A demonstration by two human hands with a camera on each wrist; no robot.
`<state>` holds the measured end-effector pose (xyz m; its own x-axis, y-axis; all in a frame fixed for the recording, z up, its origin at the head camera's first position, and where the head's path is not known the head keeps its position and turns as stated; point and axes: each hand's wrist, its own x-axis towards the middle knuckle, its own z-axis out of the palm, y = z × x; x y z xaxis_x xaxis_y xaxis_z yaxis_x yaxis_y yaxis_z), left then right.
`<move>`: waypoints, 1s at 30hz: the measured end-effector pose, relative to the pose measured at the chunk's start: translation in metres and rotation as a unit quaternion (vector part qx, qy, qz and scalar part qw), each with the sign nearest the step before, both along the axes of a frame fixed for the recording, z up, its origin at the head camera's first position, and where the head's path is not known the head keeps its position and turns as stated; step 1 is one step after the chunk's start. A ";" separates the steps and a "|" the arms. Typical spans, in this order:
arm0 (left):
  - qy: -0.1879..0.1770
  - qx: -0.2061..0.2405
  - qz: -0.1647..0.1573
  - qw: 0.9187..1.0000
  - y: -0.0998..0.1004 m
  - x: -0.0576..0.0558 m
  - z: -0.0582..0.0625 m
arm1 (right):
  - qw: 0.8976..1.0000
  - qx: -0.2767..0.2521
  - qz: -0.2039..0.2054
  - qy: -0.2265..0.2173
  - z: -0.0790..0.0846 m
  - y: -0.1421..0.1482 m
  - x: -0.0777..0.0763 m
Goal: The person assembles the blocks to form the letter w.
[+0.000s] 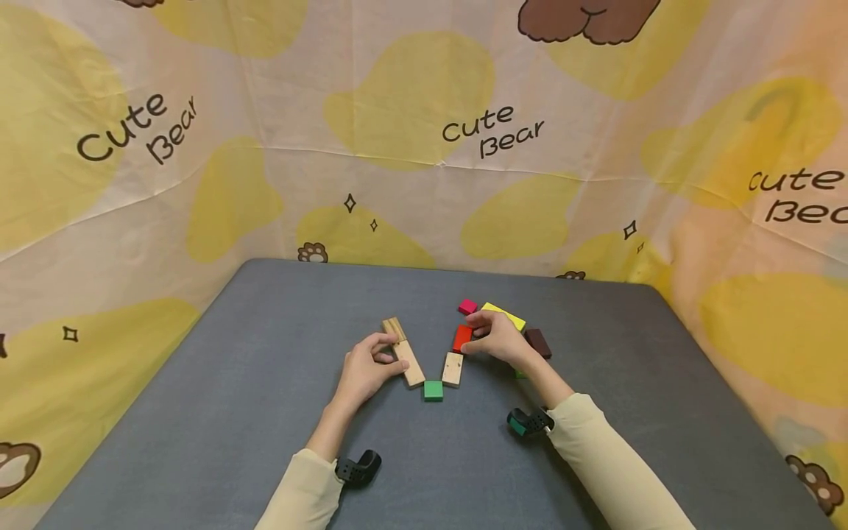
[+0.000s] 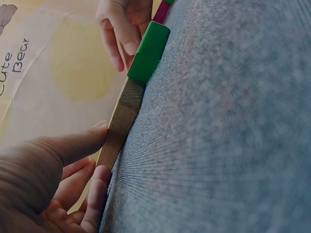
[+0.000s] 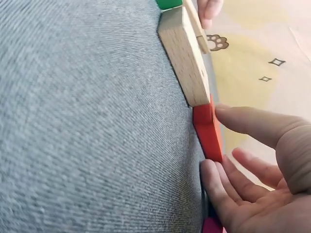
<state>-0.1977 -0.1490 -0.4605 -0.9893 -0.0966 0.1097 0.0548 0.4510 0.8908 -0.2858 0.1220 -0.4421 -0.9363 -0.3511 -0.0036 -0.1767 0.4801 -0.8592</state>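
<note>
Two plain wooden blocks lie end to end on the left, the longer one (image 1: pixel 408 364) nearer and a grooved one (image 1: pixel 393 326) beyond. My left hand (image 1: pixel 363 368) holds them, thumb at the near one's side and fingertips by the joint. A green block (image 1: pixel 433 391) lies at the bottom of a V shape, with another wooden block (image 1: pixel 453 369) rising from its right. Beyond that block sits a red block (image 1: pixel 462 338), flat on the table. My right hand (image 1: pixel 498 338) pinches the red block, thumb by its near end and fingers at its far end.
A crimson block (image 1: pixel 467 306), a yellow block (image 1: pixel 509 316) and a dark brown block (image 1: pixel 539 344) lie behind and right of my right hand. Another green piece (image 1: pixel 520 375) is mostly hidden under the right wrist. Printed cloth (image 1: pixel 397 243) hangs around the grey table (image 1: pixel 265 412).
</note>
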 end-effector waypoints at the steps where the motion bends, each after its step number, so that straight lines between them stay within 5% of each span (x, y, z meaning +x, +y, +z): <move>1: 0.001 0.000 0.000 1.000 0.000 0.000 0.000 | 1.000 -0.002 -0.004 -0.003 0.000 0.000 0.000; 12: 0.002 -0.001 0.002 1.000 -0.001 0.000 -0.001 | 0.997 -0.063 -0.022 -0.045 -0.006 -0.003 0.003; 30: 0.003 -0.001 0.000 1.000 0.001 -0.001 -0.002 | 0.989 -0.092 -0.060 -0.096 -0.008 -0.005 0.001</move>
